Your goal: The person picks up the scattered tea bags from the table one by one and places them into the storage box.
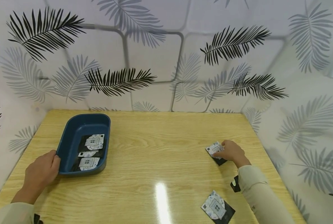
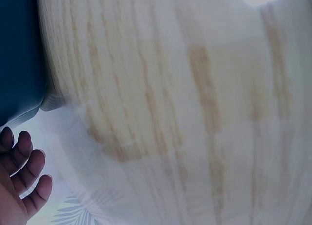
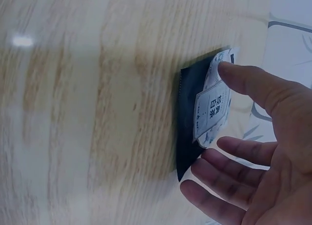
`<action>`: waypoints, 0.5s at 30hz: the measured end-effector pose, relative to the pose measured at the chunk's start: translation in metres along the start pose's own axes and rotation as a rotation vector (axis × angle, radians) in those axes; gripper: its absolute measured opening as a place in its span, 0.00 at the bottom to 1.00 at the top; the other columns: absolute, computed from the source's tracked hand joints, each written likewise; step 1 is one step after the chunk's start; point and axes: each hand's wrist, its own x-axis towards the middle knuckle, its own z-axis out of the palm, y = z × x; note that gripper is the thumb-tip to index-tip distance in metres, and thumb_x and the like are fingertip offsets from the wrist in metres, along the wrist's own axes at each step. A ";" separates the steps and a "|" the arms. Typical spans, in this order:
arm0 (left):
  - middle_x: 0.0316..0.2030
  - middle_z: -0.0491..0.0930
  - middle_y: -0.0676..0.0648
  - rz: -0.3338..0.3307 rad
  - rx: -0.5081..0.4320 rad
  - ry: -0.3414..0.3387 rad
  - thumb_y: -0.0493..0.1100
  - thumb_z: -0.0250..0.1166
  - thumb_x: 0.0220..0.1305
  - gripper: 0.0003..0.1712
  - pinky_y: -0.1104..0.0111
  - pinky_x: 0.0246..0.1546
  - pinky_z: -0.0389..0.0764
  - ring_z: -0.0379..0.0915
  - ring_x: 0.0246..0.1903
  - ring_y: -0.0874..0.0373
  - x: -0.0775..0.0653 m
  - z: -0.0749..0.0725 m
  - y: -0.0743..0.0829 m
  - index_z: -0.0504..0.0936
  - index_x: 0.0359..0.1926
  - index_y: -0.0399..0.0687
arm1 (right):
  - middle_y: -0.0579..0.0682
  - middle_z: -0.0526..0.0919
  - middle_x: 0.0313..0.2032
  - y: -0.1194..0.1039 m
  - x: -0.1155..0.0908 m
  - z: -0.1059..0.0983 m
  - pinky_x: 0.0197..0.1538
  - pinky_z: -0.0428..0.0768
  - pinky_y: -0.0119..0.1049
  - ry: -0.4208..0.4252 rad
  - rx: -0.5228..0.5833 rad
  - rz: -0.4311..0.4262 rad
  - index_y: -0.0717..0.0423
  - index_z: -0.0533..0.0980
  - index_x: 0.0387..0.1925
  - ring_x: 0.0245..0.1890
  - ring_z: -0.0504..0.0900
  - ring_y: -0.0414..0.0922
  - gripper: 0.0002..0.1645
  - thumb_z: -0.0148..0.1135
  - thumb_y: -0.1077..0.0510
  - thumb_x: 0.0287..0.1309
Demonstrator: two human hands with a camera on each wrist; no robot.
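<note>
At the left, my left hand [image 1: 41, 168] grips the near-left rim of a blue plastic bin [image 1: 107, 149], with the thumb over the edge. Several black-and-white printed sachets [image 1: 93, 142] lie inside it. On the right of the table, my right hand [image 1: 233, 151] is at another sachet [image 3: 210, 110], which lies on the wood. Its thumb touches the printed face near one edge, while the loosely bent fingers [image 3: 222, 178] reach the opposite edge without closing on it. Nearer the front lies one more sachet [image 1: 218, 207].
A small black item [image 1: 235, 184], probably another sachet, is partly covered by the right sleeve [image 1: 262, 194]. The wooden table [image 1: 155, 140] meets a leaf-patterned curtain [image 1: 152, 56] at the back and sides. Light glares off the front middle of the wood.
</note>
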 end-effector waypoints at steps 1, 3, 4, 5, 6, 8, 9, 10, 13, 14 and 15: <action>0.19 0.63 0.48 0.001 -0.001 0.004 0.43 0.36 0.74 0.18 0.64 0.21 0.57 0.58 0.19 0.55 0.000 0.000 0.001 0.64 0.27 0.46 | 0.69 0.74 0.63 0.000 0.000 0.001 0.52 0.77 0.59 0.002 0.003 0.004 0.69 0.67 0.65 0.57 0.77 0.66 0.50 0.70 0.38 0.53; 0.19 0.63 0.48 0.003 0.000 0.014 0.43 0.36 0.74 0.18 0.64 0.21 0.57 0.58 0.18 0.56 -0.001 0.000 0.001 0.64 0.27 0.46 | 0.68 0.74 0.62 0.001 0.001 0.002 0.51 0.77 0.59 0.008 0.006 0.008 0.69 0.68 0.64 0.56 0.78 0.65 0.49 0.71 0.39 0.53; 0.18 0.62 0.48 0.006 -0.003 0.018 0.43 0.36 0.74 0.18 0.64 0.21 0.56 0.57 0.18 0.56 -0.001 0.001 0.002 0.64 0.26 0.46 | 0.69 0.75 0.62 0.001 0.001 0.002 0.51 0.78 0.59 0.009 0.005 0.008 0.69 0.68 0.64 0.55 0.78 0.65 0.49 0.71 0.40 0.52; 0.18 0.62 0.48 0.008 -0.004 0.022 0.43 0.36 0.74 0.18 0.64 0.21 0.56 0.57 0.18 0.56 -0.001 0.001 0.002 0.64 0.26 0.46 | 0.68 0.75 0.61 0.002 0.001 0.002 0.50 0.78 0.58 0.012 0.004 0.009 0.69 0.68 0.64 0.55 0.79 0.65 0.48 0.72 0.40 0.52; 0.18 0.62 0.48 0.009 -0.004 0.027 0.43 0.36 0.74 0.18 0.64 0.21 0.56 0.57 0.18 0.56 -0.001 0.001 0.002 0.64 0.26 0.46 | 0.68 0.75 0.61 0.002 0.002 0.002 0.50 0.78 0.58 0.016 0.001 0.010 0.69 0.69 0.63 0.54 0.79 0.64 0.48 0.72 0.40 0.52; 0.18 0.62 0.47 0.011 -0.007 0.029 0.43 0.36 0.74 0.18 0.64 0.20 0.56 0.57 0.17 0.55 -0.001 0.001 0.002 0.64 0.26 0.46 | 0.68 0.76 0.60 0.003 0.003 0.003 0.49 0.78 0.57 0.024 -0.008 0.016 0.69 0.69 0.63 0.52 0.80 0.63 0.48 0.72 0.40 0.52; 0.18 0.62 0.47 0.012 -0.008 0.027 0.43 0.36 0.74 0.18 0.64 0.20 0.56 0.57 0.18 0.55 -0.001 0.001 0.002 0.64 0.26 0.45 | 0.68 0.77 0.59 0.004 0.004 0.004 0.48 0.78 0.56 0.027 -0.009 0.021 0.69 0.69 0.62 0.51 0.80 0.62 0.48 0.72 0.40 0.51; 0.18 0.62 0.47 0.011 -0.007 0.024 0.43 0.36 0.74 0.18 0.64 0.20 0.56 0.57 0.18 0.55 0.000 0.001 0.001 0.64 0.26 0.45 | 0.68 0.77 0.58 0.005 0.005 0.005 0.46 0.78 0.55 0.030 -0.010 0.025 0.69 0.70 0.62 0.49 0.81 0.60 0.48 0.73 0.40 0.51; 0.18 0.63 0.47 0.005 -0.002 0.018 0.43 0.36 0.74 0.18 0.64 0.20 0.57 0.58 0.18 0.55 0.000 0.003 0.000 0.64 0.26 0.45 | 0.65 0.81 0.49 0.006 0.006 0.006 0.38 0.76 0.48 0.040 -0.004 0.035 0.69 0.73 0.56 0.39 0.79 0.54 0.44 0.74 0.40 0.49; 0.19 0.63 0.47 0.005 0.000 0.018 0.43 0.36 0.74 0.18 0.64 0.20 0.57 0.58 0.18 0.55 0.000 0.003 0.000 0.64 0.27 0.45 | 0.63 0.81 0.43 0.006 0.006 0.007 0.34 0.74 0.44 0.044 0.002 0.037 0.68 0.74 0.52 0.34 0.77 0.51 0.40 0.74 0.40 0.49; 0.19 0.63 0.47 0.004 0.000 0.018 0.44 0.36 0.75 0.18 0.64 0.20 0.57 0.58 0.18 0.55 0.000 0.003 0.000 0.64 0.27 0.45 | 0.60 0.80 0.37 0.006 0.006 0.007 0.32 0.71 0.42 0.049 0.009 0.037 0.66 0.75 0.47 0.31 0.74 0.49 0.36 0.74 0.41 0.49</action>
